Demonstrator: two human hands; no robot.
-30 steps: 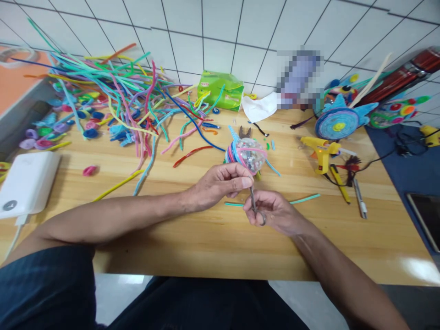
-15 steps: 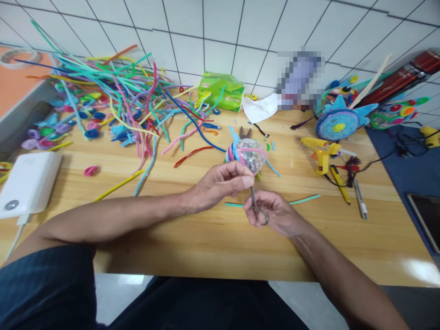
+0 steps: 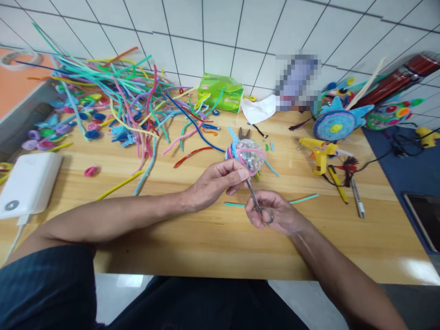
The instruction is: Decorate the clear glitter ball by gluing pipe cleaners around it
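Wooden worktop (image 3: 165, 247), and the right hand (image 3: 273, 211) wraps its fingers round scissors (image 3: 253, 197); the left hand (image 3: 218, 181) presses its fingers together at the blade end, near a clear ball (image 3: 253, 158).

A green tissue pack (image 3: 222, 91) stands at the table's (image 3: 172, 247) back edge, white paper (image 3: 259, 109) just beside it. A red thermos (image 3: 395, 84) and blue disc (image 3: 333, 124) are near the back right corner. Toward the right edge lie a yellow glue gun (image 3: 320, 156) and yellow knife (image 3: 338, 184); beyond it, a dark-screened device (image 3: 426, 220).
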